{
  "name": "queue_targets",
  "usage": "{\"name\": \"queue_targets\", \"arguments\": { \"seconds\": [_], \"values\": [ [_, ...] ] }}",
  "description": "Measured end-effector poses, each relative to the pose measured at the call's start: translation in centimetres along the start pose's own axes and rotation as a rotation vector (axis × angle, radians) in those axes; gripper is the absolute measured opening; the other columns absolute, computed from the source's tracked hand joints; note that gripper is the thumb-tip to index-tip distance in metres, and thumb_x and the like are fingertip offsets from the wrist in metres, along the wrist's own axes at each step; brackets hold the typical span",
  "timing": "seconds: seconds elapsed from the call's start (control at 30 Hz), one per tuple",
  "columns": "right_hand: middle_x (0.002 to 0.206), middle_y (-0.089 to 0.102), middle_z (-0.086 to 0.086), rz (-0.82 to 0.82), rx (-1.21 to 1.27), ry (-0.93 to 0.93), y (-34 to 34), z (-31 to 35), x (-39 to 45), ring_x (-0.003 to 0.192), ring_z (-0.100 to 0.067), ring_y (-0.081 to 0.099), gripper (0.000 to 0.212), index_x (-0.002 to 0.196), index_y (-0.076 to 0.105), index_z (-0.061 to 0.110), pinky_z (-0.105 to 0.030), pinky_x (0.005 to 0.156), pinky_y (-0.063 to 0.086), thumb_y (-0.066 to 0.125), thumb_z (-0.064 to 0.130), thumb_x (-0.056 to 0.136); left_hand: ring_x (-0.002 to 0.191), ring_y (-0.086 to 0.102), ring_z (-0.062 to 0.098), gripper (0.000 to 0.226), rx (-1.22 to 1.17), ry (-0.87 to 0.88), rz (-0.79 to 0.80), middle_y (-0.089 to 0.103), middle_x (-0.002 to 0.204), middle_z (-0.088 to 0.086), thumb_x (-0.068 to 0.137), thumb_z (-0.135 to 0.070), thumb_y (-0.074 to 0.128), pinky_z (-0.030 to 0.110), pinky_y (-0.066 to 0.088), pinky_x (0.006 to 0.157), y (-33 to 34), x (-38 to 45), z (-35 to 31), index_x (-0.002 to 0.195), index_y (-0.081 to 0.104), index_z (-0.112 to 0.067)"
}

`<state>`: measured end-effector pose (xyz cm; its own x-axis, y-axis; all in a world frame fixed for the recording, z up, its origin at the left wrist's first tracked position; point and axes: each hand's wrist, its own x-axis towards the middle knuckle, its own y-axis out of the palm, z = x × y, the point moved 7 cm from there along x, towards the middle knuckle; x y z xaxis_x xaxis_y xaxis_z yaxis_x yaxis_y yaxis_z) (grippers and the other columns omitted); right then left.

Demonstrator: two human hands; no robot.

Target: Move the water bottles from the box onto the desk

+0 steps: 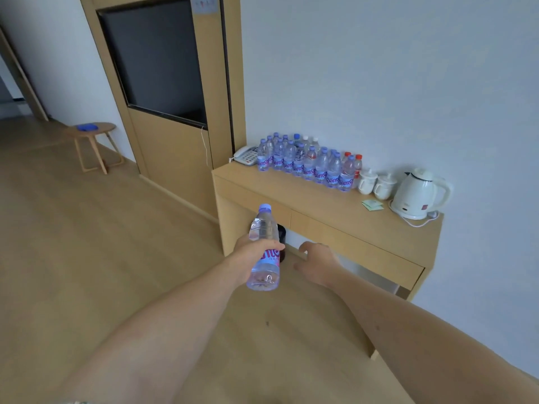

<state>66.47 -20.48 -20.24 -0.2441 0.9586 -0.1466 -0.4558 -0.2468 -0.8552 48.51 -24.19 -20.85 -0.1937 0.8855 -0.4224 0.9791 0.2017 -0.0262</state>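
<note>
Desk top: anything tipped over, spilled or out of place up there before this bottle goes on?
Nothing stands out. The bottles on the desk stand upright in a tight cluster beside the phone, with the cups and kettle upright. No spill shows. The left hand holds its bottle in a firm grip.
</note>
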Motion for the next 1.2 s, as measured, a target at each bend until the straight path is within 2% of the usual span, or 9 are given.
{"name": "queue_targets", "arguments": {
  "seconds": [0.17, 0.3, 0.47, 0.57, 0.67, 0.8, 0.9, 1.07, 1.2],
  "values": [
    [0.119, 0.061, -0.010, 0.006, 0.036, -0.042, 0.7, 2.0, 12.5, 0.102, -0.027, 0.060, 0.041, 0.125, 0.059, 0.014, -0.033, 0.078, 0.049, 0.066, 0.028, 0.088, 0.067, 0.074, 0.026, 0.069, -0.056, -0.002, -0.009, 0.076, 0.079, 0.008, 0.059, -0.060, 0.094, 0.034, 0.060, 0.060, -1.4, 10.0, -3.0, 0.105, 0.071, -0.014],
    [0.119, 0.063, -0.012, 0.001, 0.092, -0.064, -0.6, 3.9, 22.7, 0.108, -0.029, 0.058, 0.043, 0.126, 0.060, 0.013, -0.033, 0.082, 0.048, 0.067, 0.031, 0.087, 0.065, 0.072, 0.026, 0.068, -0.057, -0.034, -0.029, 0.074, 0.076, 0.008, 0.070, -0.067, 0.085, 0.035, 0.061, 0.066, -2.2, 18.3, -7.1, 0.105, 0.070, -0.011],
    [0.123, 0.063, -0.009, -0.018, 0.111, -0.066, -3.1, 5.9, 34.3, 0.119, -0.029, 0.056, 0.047, 0.132, 0.058, 0.015, -0.029, 0.083, 0.041, 0.067, 0.034, 0.089, 0.078, 0.069, 0.032, 0.076, -0.090, -0.053, 0.010, 0.071, 0.088, 0.016, 0.076, -0.072, 0.076, 0.048, 0.059, 0.091, -2.9, 27.9, -12.0, 0.111, 0.069, -0.005],
    [0.120, 0.066, -0.008, -0.041, 0.156, -0.070, -3.7, 7.3, 39.7, 0.116, -0.029, 0.058, 0.036, 0.127, 0.062, 0.015, -0.033, 0.088, 0.046, 0.059, 0.034, 0.096, 0.069, 0.070, 0.029, 0.070, -0.099, -0.086, 0.032, 0.070, 0.081, 0.015, 0.076, -0.067, 0.079, 0.044, 0.060, 0.081, -3.3, 32.8, -13.6, 0.107, 0.069, -0.005],
    [0.103, 0.069, -0.007, -0.052, 0.328, -0.034, -3.3, 8.6, 44.3, 0.097, -0.029, 0.062, 0.029, 0.104, 0.069, 0.013, -0.036, 0.079, 0.050, 0.048, 0.033, 0.101, 0.067, 0.069, 0.030, 0.062, -0.033, -0.099, 0.042, 0.070, 0.077, 0.014, 0.079, -0.060, 0.080, 0.043, 0.059, 0.079, -4.1, 37.8, -14.6, 0.102, 0.069, -0.004],
    [0.072, 0.057, -0.003, -0.118, 0.480, 0.022, -3.3, 10.2, 49.9, 0.073, -0.025, 0.054, 0.041, 0.071, 0.054, 0.013, -0.033, 0.064, 0.041, 0.045, 0.037, 0.103, 0.071, 0.073, 0.032, 0.059, 0.072, -0.044, 0.125, 0.075, 0.083, 0.015, 0.072, -0.050, 0.086, 0.044, 0.061, 0.076, -5.2, 43.9, -16.7, 0.107, 0.069, -0.005],
    [0.060, 0.046, 0.001, -0.161, 0.451, 0.054, -3.6, 11.1, 54.2, 0.063, -0.020, 0.046, 0.049, 0.060, 0.045, 0.016, -0.032, 0.059, 0.034, 0.051, 0.042, 0.102, 0.073, 0.078, 0.025, 0.064, 0.152, -0.020, 0.147, 0.078, 0.099, 0.013, 0.071, -0.047, 0.088, 0.030, 0.059, 0.058, -6.5, 48.8, -17.9, 0.116, 0.061, -0.011],
    [0.075, 0.063, 0.000, -0.210, 0.450, 0.115, -3.2, 12.7, 60.7, 0.071, -0.016, 0.056, 0.036, 0.084, 0.063, 0.010, -0.026, 0.059, 0.038, 0.063, 0.045, 0.094, 0.069, 0.077, 0.013, 0.059, 0.242, 0.009, 0.267, 0.077, 0.105, 0.006, 0.074, -0.045, 0.087, 0.022, 0.053, 0.049, -8.7, 56.4, -21.1, 0.117, 0.057, -0.020],
    [0.082, 0.068, 0.004, -0.253, 0.496, 0.211, -3.1, 14.5, 64.9, 0.077, -0.014, 0.065, 0.033, 0.090, 0.067, 0.017, -0.030, 0.067, 0.052, 0.071, 0.049, 0.086, 0.085, 0.078, 0.018, 0.051, 0.338, 0.034, 0.391, 0.079, 0.097, 0.000, 0.061, -0.047, 0.090, 0.034, 0.060, 0.074, -10.3, 61.8, -23.8, 0.103, 0.066, -0.030]
  ]
}}
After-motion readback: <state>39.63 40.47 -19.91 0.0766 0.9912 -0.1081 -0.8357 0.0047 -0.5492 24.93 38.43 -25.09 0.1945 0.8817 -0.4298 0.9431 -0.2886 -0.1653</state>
